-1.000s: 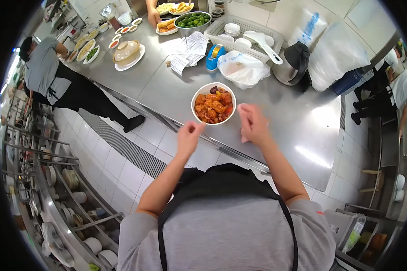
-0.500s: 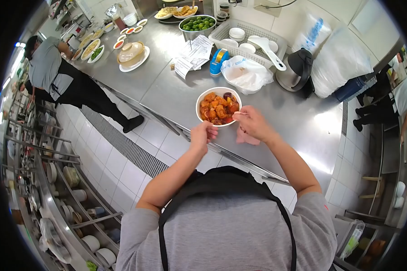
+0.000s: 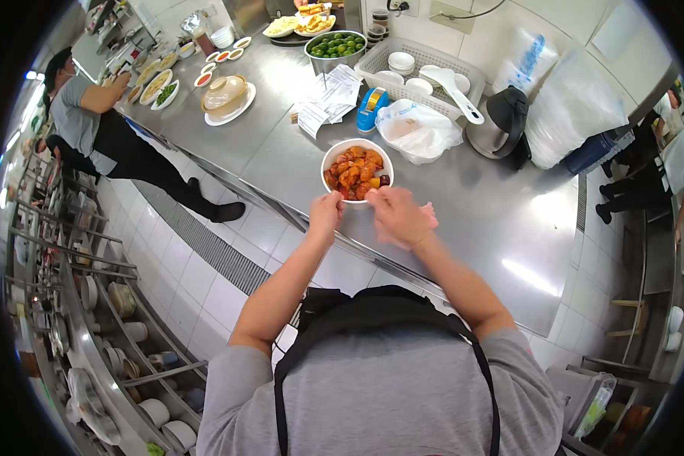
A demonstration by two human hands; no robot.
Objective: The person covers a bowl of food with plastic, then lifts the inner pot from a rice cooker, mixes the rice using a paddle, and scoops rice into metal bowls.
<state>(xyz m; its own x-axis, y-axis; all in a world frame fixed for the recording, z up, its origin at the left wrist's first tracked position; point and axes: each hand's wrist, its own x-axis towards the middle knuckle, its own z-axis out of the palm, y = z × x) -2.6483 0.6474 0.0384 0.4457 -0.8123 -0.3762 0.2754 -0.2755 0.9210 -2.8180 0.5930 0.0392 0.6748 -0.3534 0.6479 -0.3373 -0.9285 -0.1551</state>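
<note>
A round white bowl [image 3: 357,142] stands near the front edge of the steel counter, filled with glossy orange-red sauced chunks [image 3: 353,172]. At its lower right lie a yellow piece and a dark purple piece. My left hand [image 3: 327,213] is closed, its fingertips pinching at the near-left rim. Opposite it, my right hand [image 3: 401,216] is closed at the near-right rim, slightly blurred. Something pink and cloth-like [image 3: 429,213] shows beside the right hand; whether that hand touches it, I cannot tell.
Behind the bowl are a plastic-covered container [image 3: 419,131], a blue tape dispenser [image 3: 370,110], paper slips [image 3: 330,99] and a grey basket [image 3: 372,70]. A kettle [image 3: 496,125] stands right. A lidded pot [image 3: 226,95] sits further left. A co-worker [image 3: 83,106] stands at the counter's left.
The bowl has turned clockwise and shifted slightly left; its dark piece moved from upper right to lower right. Both hands moved left, and my left hand came closer to the rim.
</note>
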